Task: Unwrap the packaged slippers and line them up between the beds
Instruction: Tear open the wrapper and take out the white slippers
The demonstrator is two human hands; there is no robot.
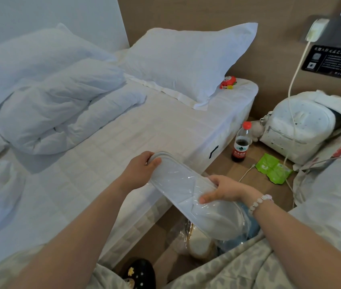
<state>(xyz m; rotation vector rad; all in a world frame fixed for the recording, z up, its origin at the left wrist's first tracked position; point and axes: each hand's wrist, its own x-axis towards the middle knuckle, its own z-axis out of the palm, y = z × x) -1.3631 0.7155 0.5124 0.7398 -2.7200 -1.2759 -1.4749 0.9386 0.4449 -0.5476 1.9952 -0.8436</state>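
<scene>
A pair of flat grey slippers (178, 180) lies in a clear plastic wrapper (226, 217), held over the gap between the beds. My left hand (142, 170) grips the far end of the slippers, thumb on top. Around the middle of the pack, my right hand (224, 189) holds the plastic, which hangs loose at the near end. On the floor below lies another wrapped pair (198, 245), partly hidden behind the held pack.
The left bed (107, 147) carries a crumpled duvet and pillows. On the floor between the beds stand a dark drink bottle (241, 142), a white backpack (297, 130), a green packet (273, 168) and charging cables. A black shoe (139, 272) shows at the bottom.
</scene>
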